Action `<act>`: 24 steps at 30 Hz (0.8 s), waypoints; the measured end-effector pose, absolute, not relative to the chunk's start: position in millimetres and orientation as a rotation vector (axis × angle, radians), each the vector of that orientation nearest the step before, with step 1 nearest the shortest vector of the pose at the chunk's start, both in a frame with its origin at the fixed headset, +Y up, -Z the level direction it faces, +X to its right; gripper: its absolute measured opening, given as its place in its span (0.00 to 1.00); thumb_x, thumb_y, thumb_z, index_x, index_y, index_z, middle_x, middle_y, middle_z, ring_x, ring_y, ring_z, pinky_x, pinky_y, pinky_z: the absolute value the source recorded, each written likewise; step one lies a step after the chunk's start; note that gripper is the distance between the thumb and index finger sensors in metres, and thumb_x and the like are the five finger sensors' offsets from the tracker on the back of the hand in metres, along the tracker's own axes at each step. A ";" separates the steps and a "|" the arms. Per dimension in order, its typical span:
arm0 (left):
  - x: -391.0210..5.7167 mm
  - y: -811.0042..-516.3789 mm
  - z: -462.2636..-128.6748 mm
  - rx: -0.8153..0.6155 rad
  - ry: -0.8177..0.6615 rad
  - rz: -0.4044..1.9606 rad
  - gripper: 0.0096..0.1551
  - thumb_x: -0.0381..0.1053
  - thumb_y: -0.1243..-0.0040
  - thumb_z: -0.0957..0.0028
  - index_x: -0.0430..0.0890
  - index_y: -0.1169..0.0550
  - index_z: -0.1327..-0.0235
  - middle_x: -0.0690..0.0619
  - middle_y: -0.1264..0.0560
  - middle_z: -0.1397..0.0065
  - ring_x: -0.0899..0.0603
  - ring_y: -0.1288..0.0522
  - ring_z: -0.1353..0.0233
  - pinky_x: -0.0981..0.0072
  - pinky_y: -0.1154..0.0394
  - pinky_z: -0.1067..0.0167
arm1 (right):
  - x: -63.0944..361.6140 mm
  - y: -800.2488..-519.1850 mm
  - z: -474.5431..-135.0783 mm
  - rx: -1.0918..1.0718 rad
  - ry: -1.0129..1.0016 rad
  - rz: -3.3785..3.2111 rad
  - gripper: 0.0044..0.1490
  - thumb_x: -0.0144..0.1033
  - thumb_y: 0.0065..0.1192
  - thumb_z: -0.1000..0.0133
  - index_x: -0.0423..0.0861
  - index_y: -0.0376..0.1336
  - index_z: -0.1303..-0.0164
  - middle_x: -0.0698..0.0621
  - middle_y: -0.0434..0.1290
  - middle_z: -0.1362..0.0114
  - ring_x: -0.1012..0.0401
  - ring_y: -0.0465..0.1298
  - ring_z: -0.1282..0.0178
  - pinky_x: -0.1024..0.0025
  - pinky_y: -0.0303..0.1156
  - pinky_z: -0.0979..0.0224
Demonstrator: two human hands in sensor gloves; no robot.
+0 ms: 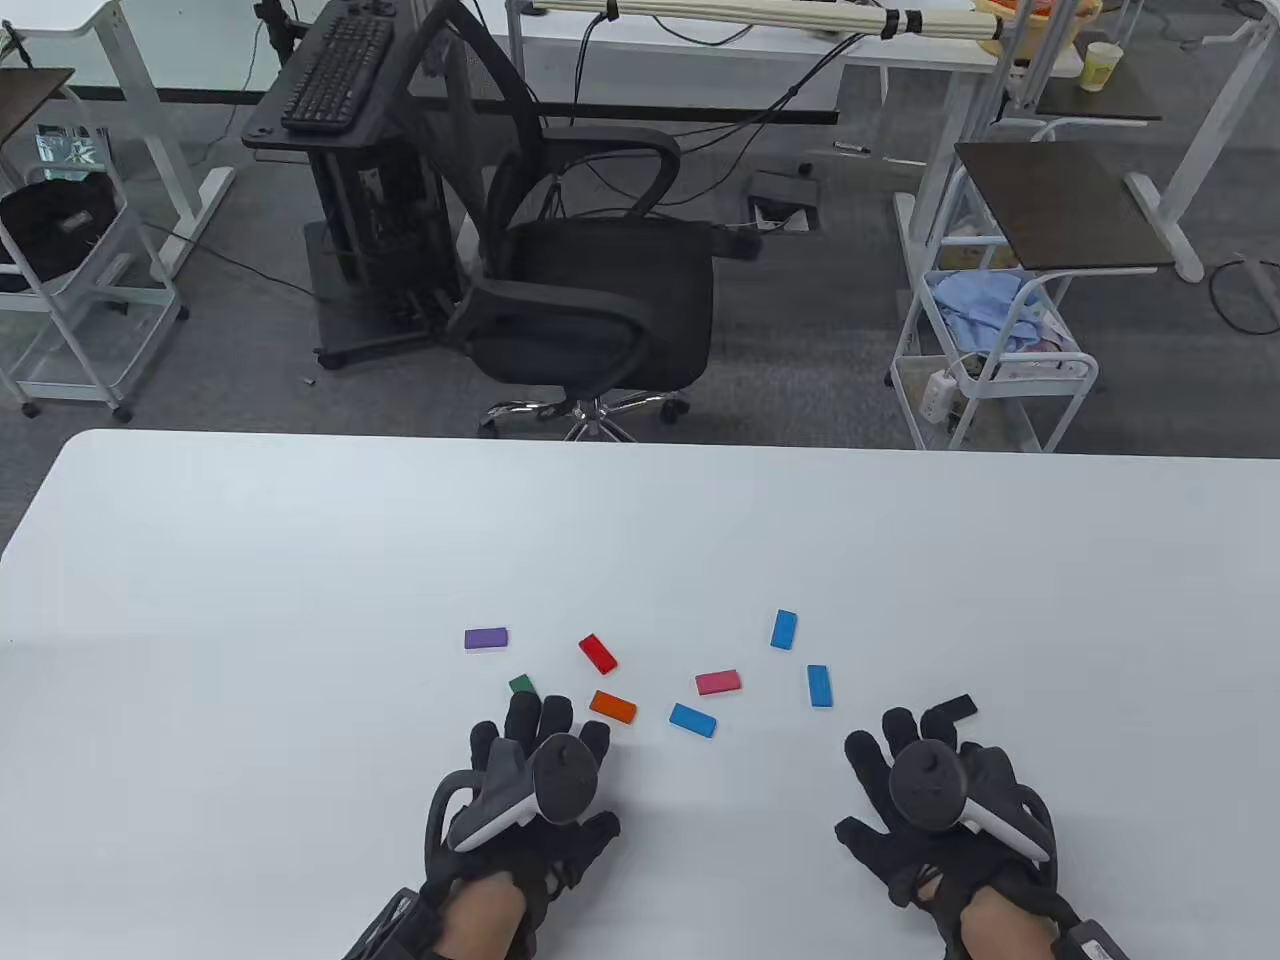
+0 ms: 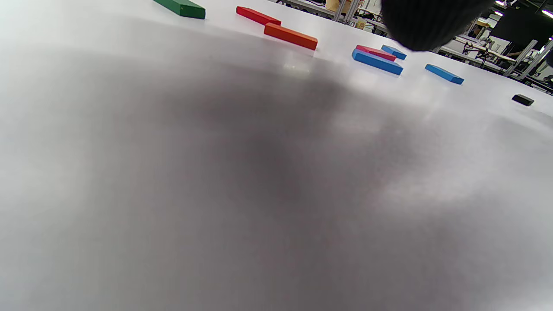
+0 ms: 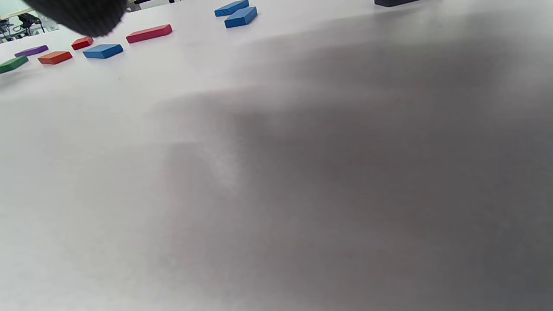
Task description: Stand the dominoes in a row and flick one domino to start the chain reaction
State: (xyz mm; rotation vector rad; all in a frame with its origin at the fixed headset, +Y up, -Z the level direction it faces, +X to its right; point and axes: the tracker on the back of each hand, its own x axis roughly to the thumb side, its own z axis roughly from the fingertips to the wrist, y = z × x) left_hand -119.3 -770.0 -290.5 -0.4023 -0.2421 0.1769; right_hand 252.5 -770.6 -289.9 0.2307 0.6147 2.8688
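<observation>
1. The left hand (image 1: pixel 525 790) is seen in the table view lying palm down near the table's near edge, its fingers spread and straight, nothing held; its fingertips reach just short of the green domino (image 1: pixel 522 685) and the orange domino (image 1: pixel 613 707).
2. The right hand (image 1: pixel 935 800) is seen in the same view, likewise flat with fingers spread and nothing held; the black domino (image 1: pixel 955 709) lies just beyond its fingertips, and whether it is touched cannot be told.
3. Only a dark blurred fingertip (image 2: pixel 427 23) is shown at the top of the left wrist view, and another (image 3: pixel 82 15) at the top left of the right wrist view; finger pose is not readable from either.
4. All the dominoes are shown lying flat and scattered on the white table (image 1: pixel 250 600), none standing: a purple domino (image 1: pixel 486 638), a red domino (image 1: pixel 597 653), a pink domino (image 1: pixel 718 682), and three blue dominoes (image 1: pixel 692 720), (image 1: pixel 783 629), (image 1: pixel 819 686).
5. The low side profile of the pieces is given only by the wrist views; the black domino is set well apart at the right edge of the left wrist view.
6. The office chair (image 1: pixel 590 300) and keyboard (image 1: pixel 338 70) beyond the table are shown only by the table view.
</observation>
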 end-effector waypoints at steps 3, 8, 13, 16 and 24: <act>-120.1 -770.1 -290.5 -0.409 -0.243 0.179 0.50 0.69 0.50 0.50 0.58 0.59 0.25 0.49 0.77 0.21 0.37 0.83 0.25 0.30 0.77 0.33 | 253.4 -772.8 -290.2 0.220 0.632 2.855 0.49 0.66 0.49 0.44 0.64 0.28 0.26 0.53 0.17 0.21 0.47 0.13 0.25 0.38 0.17 0.26; -120.7 -770.7 -291.0 -0.415 -0.249 0.186 0.49 0.69 0.50 0.50 0.57 0.59 0.24 0.49 0.76 0.21 0.37 0.83 0.25 0.29 0.77 0.33 | 253.4 -773.4 -289.4 0.217 0.638 2.845 0.49 0.66 0.49 0.44 0.64 0.28 0.26 0.53 0.18 0.20 0.46 0.14 0.24 0.38 0.17 0.26; -122.9 -771.1 -291.6 -0.421 -0.239 0.191 0.49 0.68 0.50 0.49 0.57 0.59 0.24 0.49 0.76 0.21 0.37 0.82 0.25 0.29 0.77 0.33 | 253.4 -777.2 -289.4 0.202 0.680 2.827 0.49 0.65 0.49 0.44 0.64 0.29 0.26 0.52 0.18 0.20 0.45 0.15 0.24 0.38 0.18 0.25; -124.0 -771.2 -291.9 -0.423 -0.231 0.190 0.49 0.68 0.50 0.49 0.57 0.59 0.24 0.49 0.76 0.21 0.37 0.82 0.25 0.29 0.76 0.33 | 253.9 -779.8 -290.1 0.191 0.696 2.822 0.49 0.65 0.49 0.43 0.63 0.29 0.26 0.52 0.19 0.19 0.45 0.15 0.24 0.38 0.18 0.25; -124.3 -771.3 -293.9 -0.424 -0.233 0.207 0.49 0.68 0.50 0.49 0.57 0.59 0.24 0.49 0.76 0.20 0.36 0.82 0.24 0.29 0.76 0.33 | 250.9 -779.3 -295.1 0.164 0.720 2.847 0.48 0.64 0.49 0.43 0.63 0.29 0.26 0.51 0.20 0.19 0.45 0.16 0.23 0.37 0.19 0.25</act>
